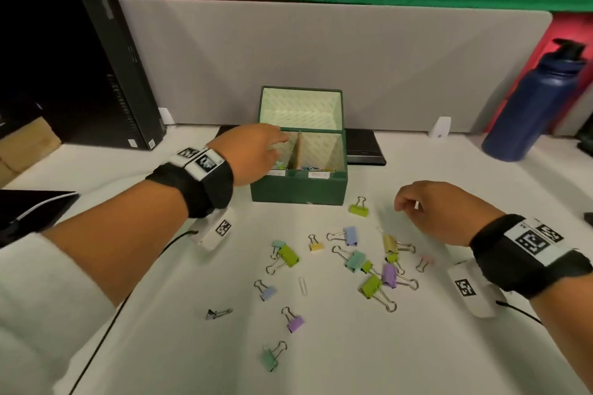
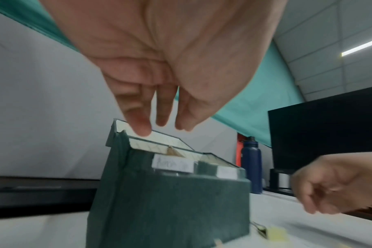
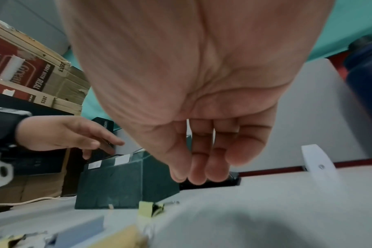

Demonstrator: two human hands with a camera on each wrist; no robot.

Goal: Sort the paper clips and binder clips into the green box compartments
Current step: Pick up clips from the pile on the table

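Two compartments divide the green box point(image 1: 298, 191), which sits open on the white desk point(image 1: 449, 346) with its lid standing upright against a grey felt partition point(image 1: 321, 51). A cardboard divider point(image 1: 296, 151) splits the inside, and each side has a small white label on the front rim; the writing is too blurred to read. Coloured paper clips point(image 1: 316, 168) show at the bottom of the right compartment. The left hand point(image 1: 253, 154) hovers over the left compartment with its fingers relaxed and spread, holding nothing, and it hides most of what lies in that side. The right hand point(image 1: 439, 212) hangs above the desk to the right of the box, its fingers loosely curled and bunched; whether they pinch anything I cannot tell, though a small pale sliver shows by the fingers.

Many pastel binder clips with wire handles lie scattered on the desk in front of the box: a lime binder clip point(image 1: 358, 208) just beside the front right corner, a purple one point(image 1: 294, 322) nearer the person, a mint one point(image 1: 270, 357) closest. One white paper clip point(image 1: 302, 285) lies among them, hard to make out against the desk.

Left of the box stands a black computer tower point(image 1: 106, 74). At far right stands a dark blue metal bottle point(image 1: 529, 106), partly cut off. Both wrists wear black straps with printed square markers.
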